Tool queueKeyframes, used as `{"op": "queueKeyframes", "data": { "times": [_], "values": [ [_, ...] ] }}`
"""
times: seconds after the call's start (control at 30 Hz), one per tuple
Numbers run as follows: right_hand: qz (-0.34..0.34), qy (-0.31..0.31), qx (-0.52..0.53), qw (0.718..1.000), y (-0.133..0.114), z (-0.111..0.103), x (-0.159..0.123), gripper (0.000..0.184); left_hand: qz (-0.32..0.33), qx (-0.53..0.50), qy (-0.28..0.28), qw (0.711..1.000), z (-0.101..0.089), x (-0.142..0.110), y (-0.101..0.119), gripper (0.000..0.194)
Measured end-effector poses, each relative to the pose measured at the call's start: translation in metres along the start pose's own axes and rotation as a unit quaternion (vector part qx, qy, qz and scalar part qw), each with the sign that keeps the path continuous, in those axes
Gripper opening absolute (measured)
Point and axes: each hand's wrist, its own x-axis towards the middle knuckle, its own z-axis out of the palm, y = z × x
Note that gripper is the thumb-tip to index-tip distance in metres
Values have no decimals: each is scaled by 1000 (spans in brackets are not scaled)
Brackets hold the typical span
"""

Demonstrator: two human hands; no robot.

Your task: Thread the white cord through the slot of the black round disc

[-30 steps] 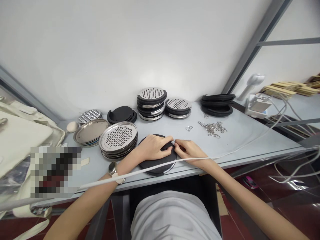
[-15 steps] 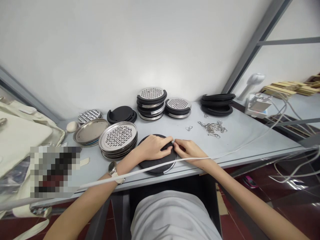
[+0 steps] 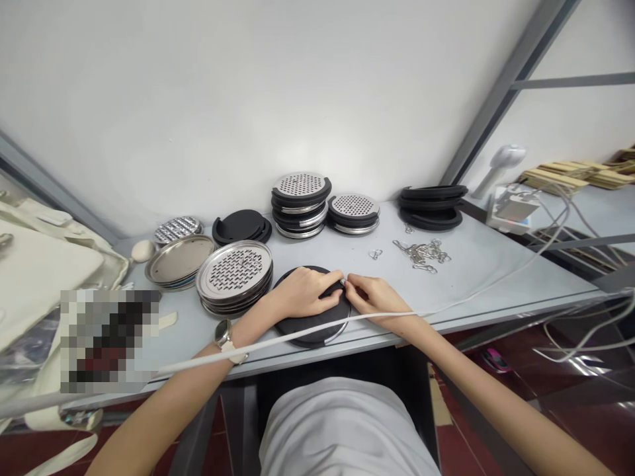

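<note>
A round black disc with a metal rim (image 3: 313, 325) lies at the table's front edge. My left hand (image 3: 303, 292) rests on top of it, fingers curled and pressing it down near its right edge. My right hand (image 3: 373, 295) is pinched on a small metal clip (image 3: 343, 282) at that same edge, touching the left fingertips. Both wrists cross a white cable (image 3: 278, 340) that runs along the table front.
Perforated steel discs (image 3: 235, 270) and plain trays (image 3: 179, 260) are stacked to the left. Black-rimmed stacks (image 3: 300, 196) and black rings (image 3: 431, 206) stand at the back. Loose metal clips (image 3: 421, 252) lie right of centre. Cream bags (image 3: 44, 264) sit far left, chargers and cables far right.
</note>
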Motion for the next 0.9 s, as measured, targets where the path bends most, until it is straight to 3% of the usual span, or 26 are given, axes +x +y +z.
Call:
{"op": "queueKeyframes", "data": {
  "times": [0.67, 0.9],
  "values": [
    [-29, 42, -28, 998, 1, 2, -2, 23, 13, -15, 0, 1000, -2, 1, 0, 13],
    [-7, 79, 18, 997, 1, 2, -3, 28, -10, 34, 1, 999, -3, 2, -1, 16]
  ]
}}
